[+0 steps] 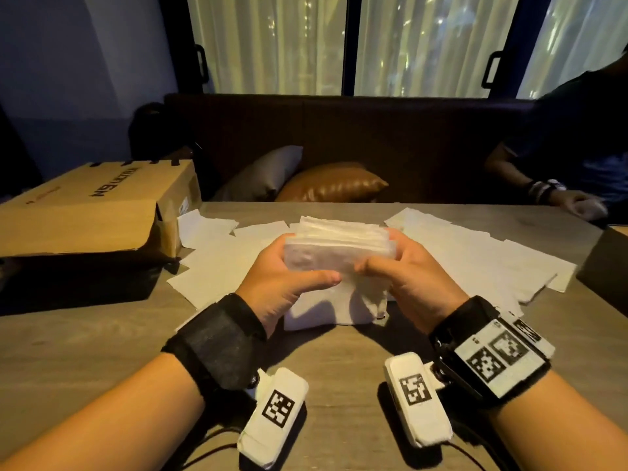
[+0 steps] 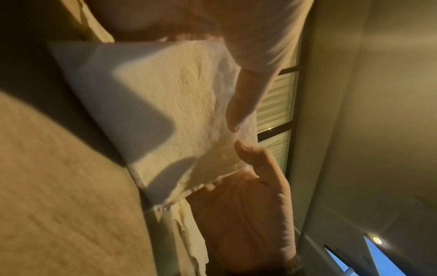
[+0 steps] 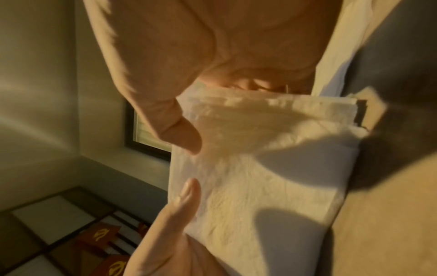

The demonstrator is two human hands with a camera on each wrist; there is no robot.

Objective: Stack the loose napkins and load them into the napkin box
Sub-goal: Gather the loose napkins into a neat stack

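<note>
A thick stack of white napkins is held above the wooden table, gripped at its two ends. My left hand holds the left end and my right hand the right end, thumbs on the near face. A looser napkin hangs below the stack onto the table. The left wrist view shows the stack with my left thumb on it. In the right wrist view my right thumb presses the napkins. Loose napkins lie spread behind. I cannot make out a napkin box.
A large brown cardboard box lies at the table's left. A dark object sits at the right edge. Another person sits at the far right, a hand on the table. Cushions rest on the bench behind.
</note>
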